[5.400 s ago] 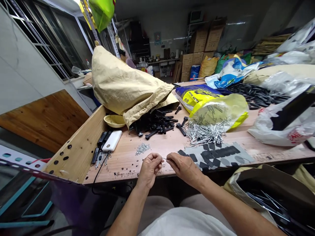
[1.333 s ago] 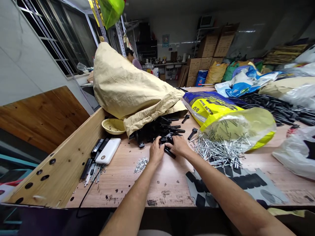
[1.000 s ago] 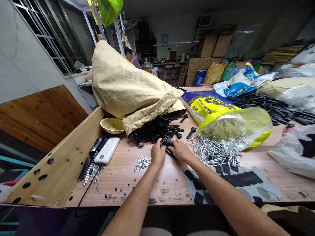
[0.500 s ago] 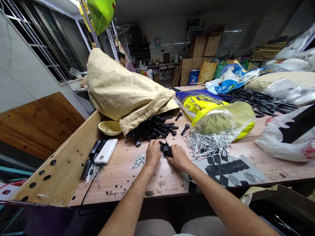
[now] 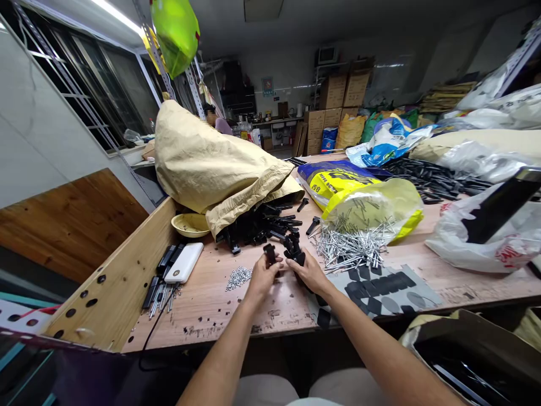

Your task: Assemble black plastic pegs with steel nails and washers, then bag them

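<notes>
My left hand [image 5: 262,277] is lifted just above the wooden table [image 5: 211,304], its fingers closed round one black plastic part [image 5: 269,253]. Right beside it, my right hand [image 5: 310,273] grips a bunch of several black plastic parts [image 5: 293,248] that stick up from its fingers. Both hands are close together in front of the heap of black plastic parts [image 5: 262,223] spilling from under a tan paper sack [image 5: 211,160]. A small pile of silver washers [image 5: 239,277] lies left of my left hand. Loose silver nails [image 5: 346,245] lie right of my right hand.
A yellow bag [image 5: 372,200] spills the nails. A white power bank [image 5: 183,263] and a yellow dish [image 5: 190,224] sit at the left by the wooden side board [image 5: 122,270]. A grey sheet with black patches [image 5: 380,285] lies at the right. Plastic bags crowd the far right. A person sits behind the sack.
My hands left the near edge, reached into the black heap, gathered parts and have drawn back toward me, lifting them off the table.
</notes>
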Available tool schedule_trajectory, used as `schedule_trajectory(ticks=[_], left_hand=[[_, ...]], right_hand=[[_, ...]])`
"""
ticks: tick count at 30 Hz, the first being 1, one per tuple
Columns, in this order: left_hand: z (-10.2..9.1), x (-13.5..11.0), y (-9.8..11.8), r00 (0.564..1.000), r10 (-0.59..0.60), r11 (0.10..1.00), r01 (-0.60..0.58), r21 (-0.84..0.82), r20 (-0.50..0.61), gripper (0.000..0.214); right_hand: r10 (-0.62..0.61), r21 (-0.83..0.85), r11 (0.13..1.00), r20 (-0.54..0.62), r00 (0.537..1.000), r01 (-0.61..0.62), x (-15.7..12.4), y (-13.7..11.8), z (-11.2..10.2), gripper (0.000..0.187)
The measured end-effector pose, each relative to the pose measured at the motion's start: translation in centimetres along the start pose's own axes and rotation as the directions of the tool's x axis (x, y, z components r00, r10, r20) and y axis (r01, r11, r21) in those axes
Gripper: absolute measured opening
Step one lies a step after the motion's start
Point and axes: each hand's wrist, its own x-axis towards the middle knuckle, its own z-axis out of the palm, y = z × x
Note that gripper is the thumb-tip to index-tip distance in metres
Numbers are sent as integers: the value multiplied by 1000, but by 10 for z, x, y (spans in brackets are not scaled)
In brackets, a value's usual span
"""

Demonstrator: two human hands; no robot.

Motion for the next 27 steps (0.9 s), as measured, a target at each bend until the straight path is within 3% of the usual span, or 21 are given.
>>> schedule_trajectory(ticks=[2,5,10,17,22,27], left_hand=[[16,-19,2,1000,4,908,9,-419,29,40],[33,-39,3,1000,-14,753,25,-657,22,52],[36,-49,6,1000,9,805,-1,-593,10,67],[31,-55,18,994,97,828,-49,-558,57,81],[31,-55,17,973,157,823,-33,-566,172,79],[31,-52,11,989,109,866,-47,-497,97,53]], right_hand=[[-55,222,973,-74,996,70,-8,-2,8,40],[-74,378,917,-152,986,127,-21,-4,20,53],[-102,306,939,-181,978,155,-36,-4,20,63],[-95,366,918,-162,982,150,-42,-2,16,75],[-77,456,875,-197,977,161,-45,-2,20,72],[-104,495,848,-194,976,188,-49,-6,31,60]])
